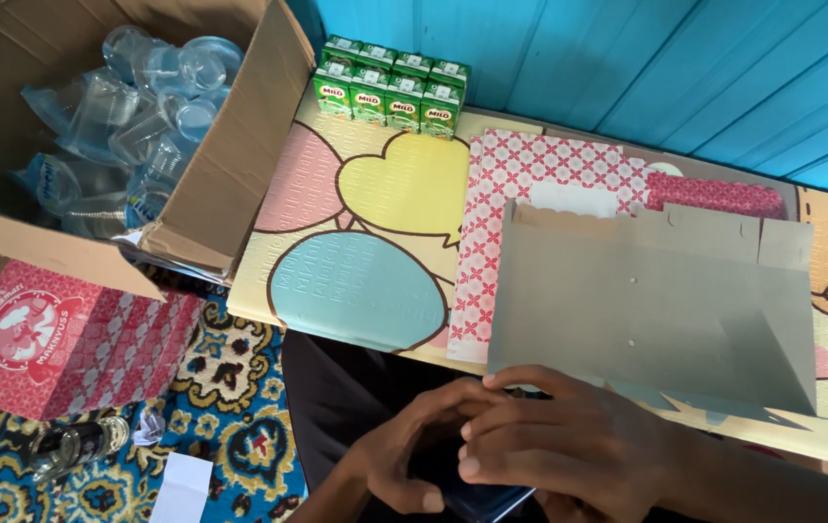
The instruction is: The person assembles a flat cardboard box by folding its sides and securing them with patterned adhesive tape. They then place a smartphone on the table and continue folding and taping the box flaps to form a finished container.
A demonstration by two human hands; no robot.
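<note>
Both hands, left hand [404,455] and right hand [559,441], clasp a dark flat phone [477,499].

wall: turquoise planks [685,68] | floor: patterned blue-yellow carpet [230,426] | light: bright daylight

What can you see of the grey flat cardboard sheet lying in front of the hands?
The grey cardboard sheet is an unfolded box blank, plain grey side up, with tabs and notches along its top edge and jagged teeth at its lower right. It lies flat on a pastel table, overlapping pink patterned sheets beneath. Two small dots mark its middle. The right hand meets its lower edge; actual contact is unclear.
</note>
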